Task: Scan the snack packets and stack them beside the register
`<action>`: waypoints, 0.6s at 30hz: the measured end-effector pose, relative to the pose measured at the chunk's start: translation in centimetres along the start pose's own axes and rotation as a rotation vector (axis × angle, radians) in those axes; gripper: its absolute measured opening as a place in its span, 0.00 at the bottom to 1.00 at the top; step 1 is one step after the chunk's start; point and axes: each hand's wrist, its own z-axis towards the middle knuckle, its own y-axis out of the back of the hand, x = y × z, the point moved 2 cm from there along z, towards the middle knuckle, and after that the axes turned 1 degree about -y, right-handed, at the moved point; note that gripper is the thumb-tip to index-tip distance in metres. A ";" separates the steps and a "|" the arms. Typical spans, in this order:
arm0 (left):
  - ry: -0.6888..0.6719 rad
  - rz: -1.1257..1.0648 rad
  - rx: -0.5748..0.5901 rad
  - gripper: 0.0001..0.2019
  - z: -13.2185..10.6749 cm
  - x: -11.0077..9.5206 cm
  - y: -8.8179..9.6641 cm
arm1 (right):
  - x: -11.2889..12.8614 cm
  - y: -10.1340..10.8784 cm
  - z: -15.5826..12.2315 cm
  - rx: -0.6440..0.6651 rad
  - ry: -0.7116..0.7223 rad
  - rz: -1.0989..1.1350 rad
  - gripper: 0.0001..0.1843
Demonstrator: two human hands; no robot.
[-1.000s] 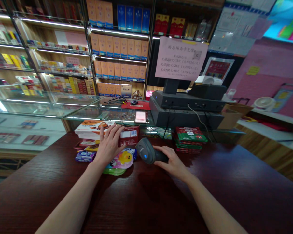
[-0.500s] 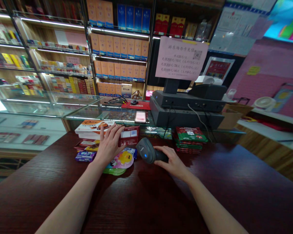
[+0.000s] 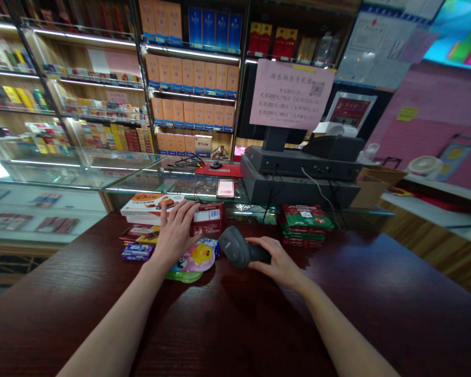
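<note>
My left hand (image 3: 175, 234) lies on a red box (image 3: 208, 219) with a white barcode label, fingers curled over its left end. The box sits among a pile of snack packets, beside an orange-and-white biscuit box (image 3: 147, 205) and above a round pink packet (image 3: 198, 258). My right hand (image 3: 277, 262) is wrapped round the handle of a dark grey barcode scanner (image 3: 237, 247), whose head points left toward the red box. Both rest low over the dark wooden counter (image 3: 235, 324).
A stack of red-and-green packets (image 3: 305, 222) lies right of the scanner. Behind stands a black till base (image 3: 298, 180) with a monitor and a pink paper notice (image 3: 290, 94). A glass display case (image 3: 102, 175) runs to the left, with stocked shelves behind it.
The scanner has tipped slightly downward and its blue light no longer shows. Both hands stay where they were.
</note>
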 end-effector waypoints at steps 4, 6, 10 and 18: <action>0.005 -0.010 0.000 0.37 0.0 0.1 -0.1 | -0.1 0.2 -0.2 0.146 -0.005 0.012 0.31; 0.003 -0.003 -0.003 0.38 0.0 0.1 -0.2 | -0.3 0.2 -0.3 0.213 -0.006 0.015 0.32; 0.001 0.019 -0.002 0.37 0.0 0.1 -0.2 | -0.6 -0.4 -0.4 0.285 -0.009 0.022 0.34; 0.001 -0.001 -0.011 0.38 0.0 -0.1 0.0 | -0.8 -1.4 -0.4 0.299 -0.005 0.009 0.37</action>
